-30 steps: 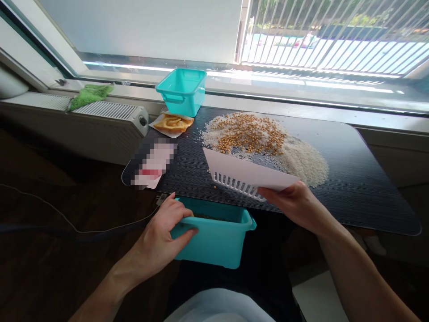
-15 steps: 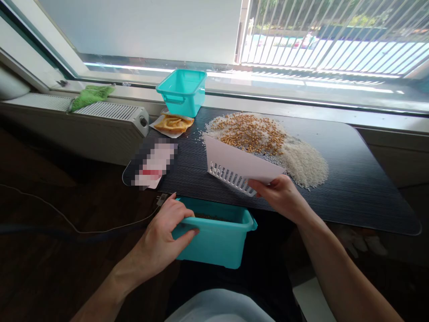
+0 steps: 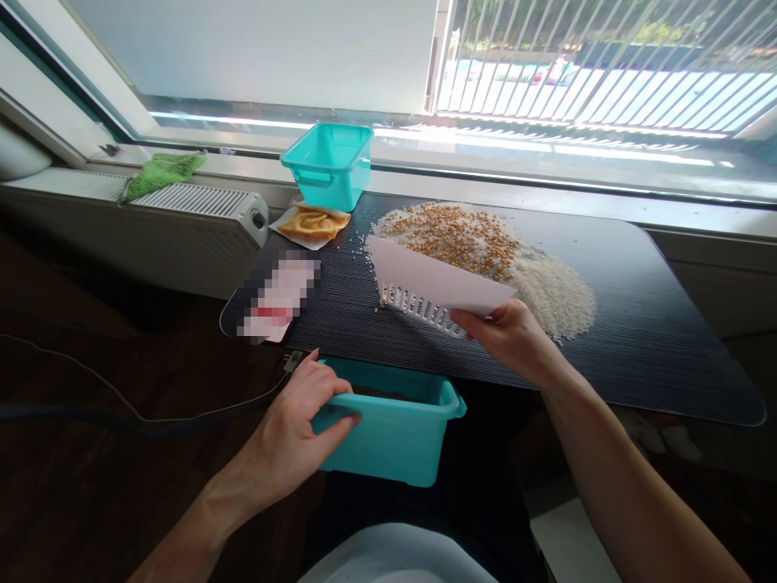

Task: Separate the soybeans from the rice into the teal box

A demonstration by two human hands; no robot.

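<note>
The right grip point(image 3: 515, 338) pinches a slotted white scoop point(image 3: 434, 275) in front of white grains point(image 3: 554, 300) and yellow peas point(image 3: 446, 228) on the bench point(image 3: 643, 332). The left grip point(image 3: 307, 413) pinches a turquoise tub point(image 3: 388, 441) by its rim.

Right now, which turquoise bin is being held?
The near bin, at the table's front edge: the left hand grips it; the far bin stands untouched.

Bare left hand point(image 3: 307, 417), bare right hand point(image 3: 507, 338), forearms point(image 3: 598, 441) uncovered too, and there's a pale grey-blue top point(image 3: 394, 557) with dark trousers point(image 3: 479, 502)!
</note>
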